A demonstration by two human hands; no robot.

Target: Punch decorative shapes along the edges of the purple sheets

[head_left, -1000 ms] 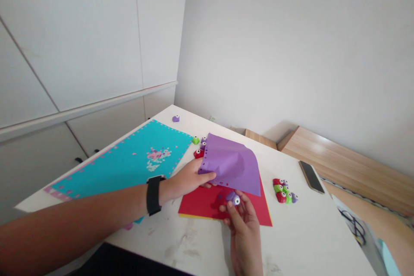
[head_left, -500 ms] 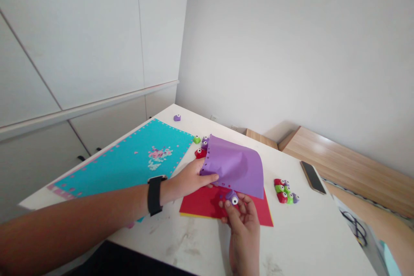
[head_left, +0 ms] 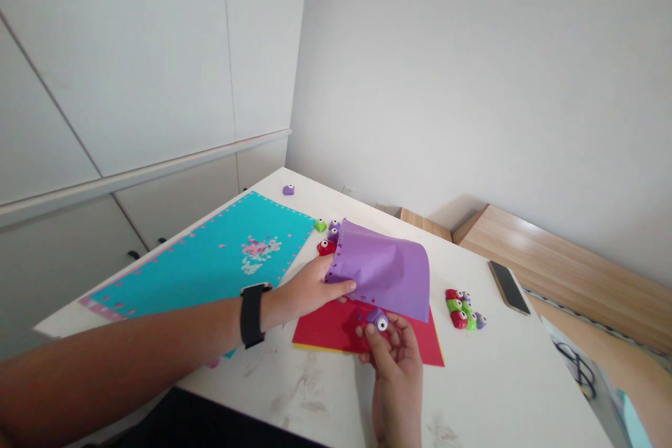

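Note:
My left hand [head_left: 318,287], with a dark watch strap on its wrist, pinches the left edge of a purple paper sheet [head_left: 386,266]. Small shaped holes run along the sheet's left side and part of its near edge. At that near edge, my right hand [head_left: 396,353] grips a purple craft punch [head_left: 376,320] between thumb and fingers. Whether the paper sits inside the punch's slot I cannot tell. Red paper [head_left: 325,329] lies beneath, with a yellow edge showing under it.
A turquoise sheet [head_left: 210,259] with pink cut-outs lies to the left. More punches stand in a cluster [head_left: 465,309] at the right, beyond the paper [head_left: 326,247], and at the far corner [head_left: 288,190]. A phone [head_left: 508,287] rests near the table's right edge.
The view has shifted very slightly. Both hands, the purple sheet and the punch keep practically the same positions.

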